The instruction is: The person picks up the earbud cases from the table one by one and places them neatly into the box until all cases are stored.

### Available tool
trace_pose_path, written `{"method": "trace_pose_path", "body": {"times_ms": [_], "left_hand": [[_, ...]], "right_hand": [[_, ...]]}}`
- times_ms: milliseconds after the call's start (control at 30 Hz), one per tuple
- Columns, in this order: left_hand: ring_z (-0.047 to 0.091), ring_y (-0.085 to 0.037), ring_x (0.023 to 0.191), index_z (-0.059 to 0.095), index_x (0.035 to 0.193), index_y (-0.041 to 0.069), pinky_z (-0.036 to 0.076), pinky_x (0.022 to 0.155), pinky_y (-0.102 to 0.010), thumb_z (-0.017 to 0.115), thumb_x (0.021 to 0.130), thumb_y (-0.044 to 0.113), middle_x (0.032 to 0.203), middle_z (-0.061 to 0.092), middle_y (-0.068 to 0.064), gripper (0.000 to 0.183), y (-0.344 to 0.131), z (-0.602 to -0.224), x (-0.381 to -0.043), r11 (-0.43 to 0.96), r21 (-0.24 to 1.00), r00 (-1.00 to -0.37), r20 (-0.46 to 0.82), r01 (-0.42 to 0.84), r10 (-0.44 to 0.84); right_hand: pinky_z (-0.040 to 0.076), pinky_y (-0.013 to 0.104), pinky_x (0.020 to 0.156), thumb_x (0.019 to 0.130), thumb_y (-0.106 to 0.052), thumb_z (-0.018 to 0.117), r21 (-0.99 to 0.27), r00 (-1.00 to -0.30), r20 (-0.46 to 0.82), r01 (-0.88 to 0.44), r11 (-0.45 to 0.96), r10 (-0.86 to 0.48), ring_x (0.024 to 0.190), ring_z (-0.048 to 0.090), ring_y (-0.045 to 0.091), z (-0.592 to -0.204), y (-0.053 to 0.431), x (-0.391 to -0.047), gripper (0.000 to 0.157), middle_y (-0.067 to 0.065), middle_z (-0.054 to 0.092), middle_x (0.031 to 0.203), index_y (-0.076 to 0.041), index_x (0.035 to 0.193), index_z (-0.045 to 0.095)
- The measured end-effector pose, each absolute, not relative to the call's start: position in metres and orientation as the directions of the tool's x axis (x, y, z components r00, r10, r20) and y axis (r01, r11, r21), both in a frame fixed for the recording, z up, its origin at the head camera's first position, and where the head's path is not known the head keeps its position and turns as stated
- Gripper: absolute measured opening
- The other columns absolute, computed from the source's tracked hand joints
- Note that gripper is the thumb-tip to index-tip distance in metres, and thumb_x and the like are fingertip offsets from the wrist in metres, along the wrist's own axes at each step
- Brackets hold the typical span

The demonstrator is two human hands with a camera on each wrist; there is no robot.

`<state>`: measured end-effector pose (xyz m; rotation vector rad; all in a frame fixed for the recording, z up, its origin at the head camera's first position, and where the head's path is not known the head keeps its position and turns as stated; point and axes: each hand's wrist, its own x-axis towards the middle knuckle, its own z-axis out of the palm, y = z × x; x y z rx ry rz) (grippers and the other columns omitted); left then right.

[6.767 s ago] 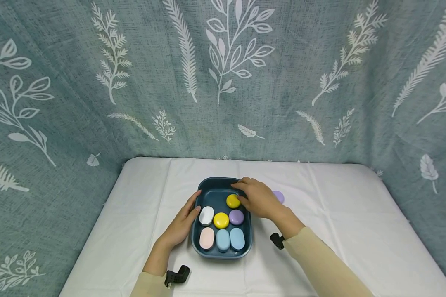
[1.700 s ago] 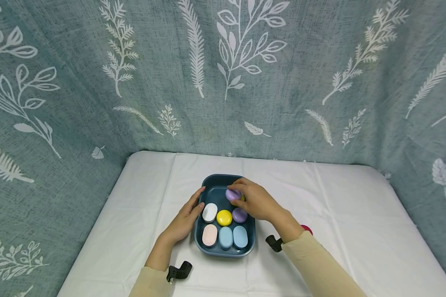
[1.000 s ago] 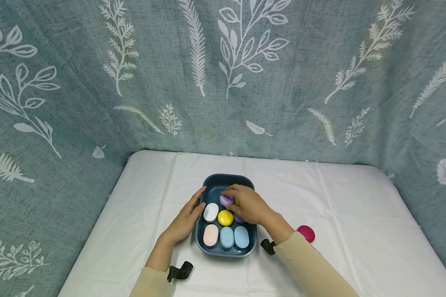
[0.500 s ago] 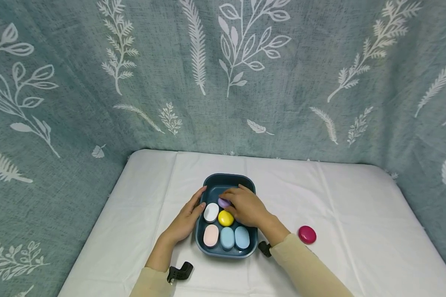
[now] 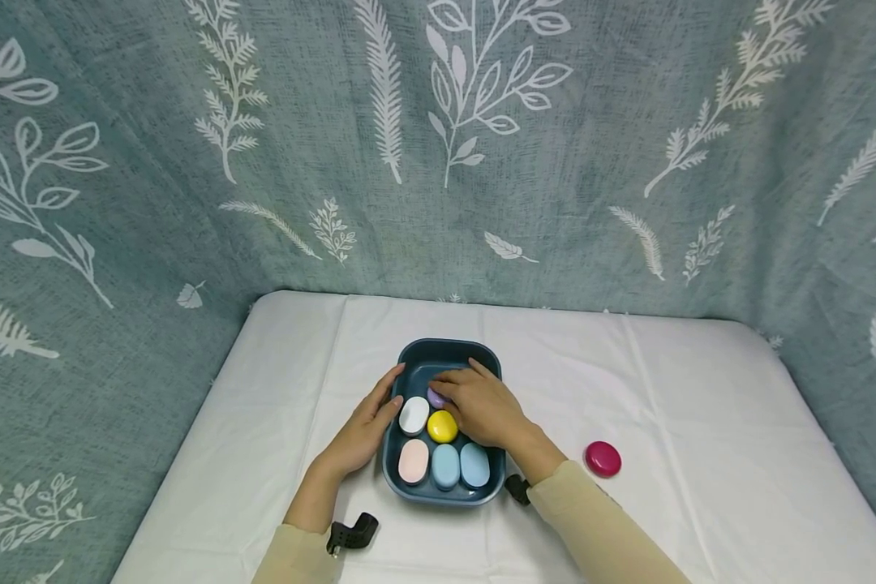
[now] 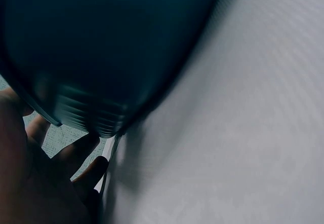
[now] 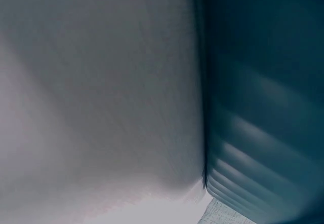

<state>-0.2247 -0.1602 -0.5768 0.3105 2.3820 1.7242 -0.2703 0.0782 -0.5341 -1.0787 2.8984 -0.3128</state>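
In the head view, a dark blue rounded tray (image 5: pixel 444 496) stands on the white cloth. My left hand (image 5: pixel 361 434) rests against its left side, thumb at the rim; the left wrist view shows spread fingers along the outer wall. Over the tray, my right hand (image 5: pixel 482 405) pinches a small lilac disc (image 5: pixel 435 397) between fingers and thumb, low inside it. Near the disc lie a white oval piece (image 5: pixel 414 415) and a yellow disc (image 5: pixel 442 427). A pale pink oval (image 5: pixel 413 461) and two light blue ovals (image 5: pixel 445 467) form the front row. The right hand covers another yellow disc and a purple one.
A crimson disc (image 5: pixel 602 459) lies on the white cloth (image 5: pixel 672 503), right of the tray. Black wrist cameras sit at both cuffs. A green leaf-patterned curtain (image 5: pixel 555 162) hangs behind the table.
The right hand brought the lilac disc from the right into the tray, then moved it left and down beside the first yellow disc. The crimson disc came into view. The left hand stayed put.
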Motion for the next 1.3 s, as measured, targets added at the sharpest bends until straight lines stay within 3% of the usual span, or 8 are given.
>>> {"method": "trace_pose_path", "body": {"times_ms": [333,567,967,1200,1300], "left_hand": [[0.019,-0.027,0.161,0.024,0.164,0.042,0.018,0.129,-0.057,0.041,0.112,0.044,0.174,0.019,0.002,0.055,-0.161,-0.574,-0.227,0.297,0.951,-0.955,-0.01,0.082,0.297],[0.019,-0.025,0.161,0.023,0.163,0.045,0.017,0.13,-0.056,0.041,0.111,0.047,0.174,0.019,0.003,0.055,-0.162,-0.573,-0.229,0.299,0.951,-0.952,-0.017,0.079,0.305],[0.019,-0.027,0.161,0.024,0.163,0.044,0.017,0.129,-0.058,0.041,0.112,0.044,0.174,0.019,0.001,0.054,-0.16,-0.577,-0.229,0.286,0.954,-0.955,-0.002,0.087,0.297],[0.02,-0.028,0.161,0.027,0.162,0.043,0.017,0.129,-0.059,0.044,0.111,0.041,0.173,0.021,-0.001,0.054,-0.16,-0.579,-0.227,0.268,0.96,-0.96,-0.002,0.077,0.281],[0.022,-0.03,0.16,0.028,0.163,0.041,0.018,0.128,-0.06,0.044,0.112,0.038,0.173,0.023,-0.002,0.054,-0.158,-0.577,-0.225,0.28,0.958,-0.967,-0.008,0.066,0.254]], "right_hand": [[0.022,0.053,0.13,0.103,-0.014,0.061,-0.22,-0.771,0.088,-0.632,0.743,-0.63,0.14,0.056,0.022,-0.533,0.078,-0.269,0.037,0.001,0.064,0.145,-0.015,0.14,0.067],[0.025,0.051,0.129,0.1,-0.004,0.06,-0.238,-0.785,0.137,-0.619,0.749,-0.605,0.138,0.057,0.022,-0.532,0.078,-0.269,0.039,0.004,0.066,0.142,-0.013,0.137,0.068],[0.025,0.052,0.129,0.097,0.0,0.057,-0.419,-0.794,0.104,-0.581,0.698,-0.599,0.138,0.056,0.029,-0.518,0.086,-0.273,0.047,0.011,0.062,0.143,-0.007,0.144,0.061],[0.044,0.052,0.118,0.096,-0.002,0.062,-0.46,-0.808,0.048,-0.539,0.705,-0.587,0.139,0.053,0.03,-0.507,0.099,-0.267,0.053,0.012,0.054,0.15,-0.009,0.148,0.057],[0.045,0.053,0.116,0.096,-0.002,0.064,-0.464,-0.808,0.043,-0.537,0.704,-0.588,0.138,0.054,0.031,-0.501,0.105,-0.264,0.055,0.012,0.054,0.151,-0.008,0.149,0.056]]}}
